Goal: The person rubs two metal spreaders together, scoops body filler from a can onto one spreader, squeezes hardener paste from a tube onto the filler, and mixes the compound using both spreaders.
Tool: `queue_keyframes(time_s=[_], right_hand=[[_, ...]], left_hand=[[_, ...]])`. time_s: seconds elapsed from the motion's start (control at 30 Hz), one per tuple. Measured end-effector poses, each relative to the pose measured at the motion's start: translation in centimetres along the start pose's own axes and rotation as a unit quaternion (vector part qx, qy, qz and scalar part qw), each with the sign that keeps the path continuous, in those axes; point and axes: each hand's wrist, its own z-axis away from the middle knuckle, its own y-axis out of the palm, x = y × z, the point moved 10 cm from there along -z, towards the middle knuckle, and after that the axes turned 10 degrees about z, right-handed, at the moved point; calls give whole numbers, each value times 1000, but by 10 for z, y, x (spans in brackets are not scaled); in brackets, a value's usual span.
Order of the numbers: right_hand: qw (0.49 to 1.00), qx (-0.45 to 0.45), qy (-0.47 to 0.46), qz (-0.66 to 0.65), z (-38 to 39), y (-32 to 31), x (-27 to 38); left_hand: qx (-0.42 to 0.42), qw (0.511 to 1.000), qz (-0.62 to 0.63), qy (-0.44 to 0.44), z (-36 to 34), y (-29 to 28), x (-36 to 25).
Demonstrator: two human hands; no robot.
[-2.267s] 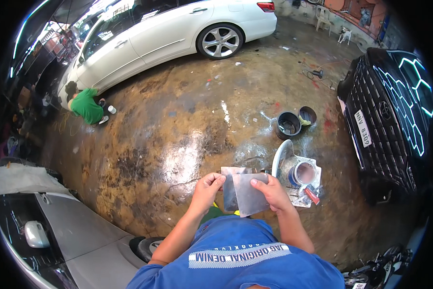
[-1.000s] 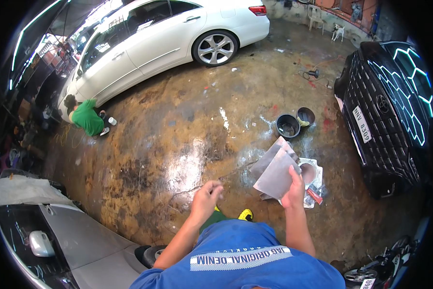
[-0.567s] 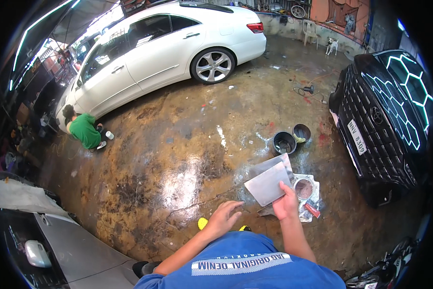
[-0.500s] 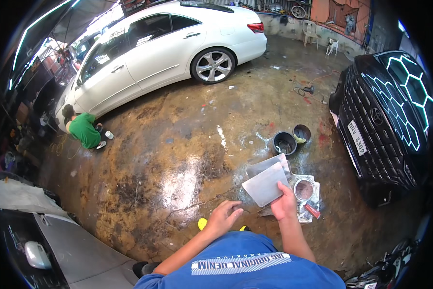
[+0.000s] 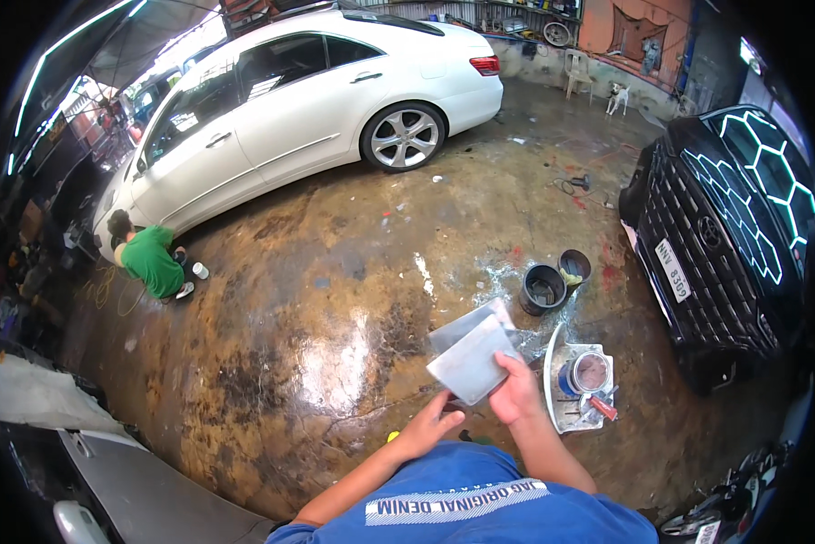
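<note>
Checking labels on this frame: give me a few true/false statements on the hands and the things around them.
1. The right hand holds the grey sheets. True.
2. The left hand also grips the sheets. False: it hangs below them, apart, holding nothing visible.
3. Two dark buckets stand on the floor beyond the sheets. True.
4. The white car is at the right edge. False: it is upper left; a black car is at right.
5. A person in a green shirt crouches by the white car. True.
</note>
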Motion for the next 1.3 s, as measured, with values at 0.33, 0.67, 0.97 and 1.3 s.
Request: queue_keyframes(time_s=[0.33, 0.67, 0.97, 1.3], right_hand=[[997, -30, 71, 0, -30, 44, -90], [472, 404, -495, 608, 95, 229, -77], [571, 402, -416, 583, 66, 221, -89], [660, 204, -370, 622, 19, 179, -78]], left_hand=[[-227, 920, 317, -48, 37, -105, -10], [-168, 978, 102, 66, 24, -145, -52], [-183, 949, 254, 34, 47, -154, -33], [-165, 975, 98, 114, 49, -133, -77]])
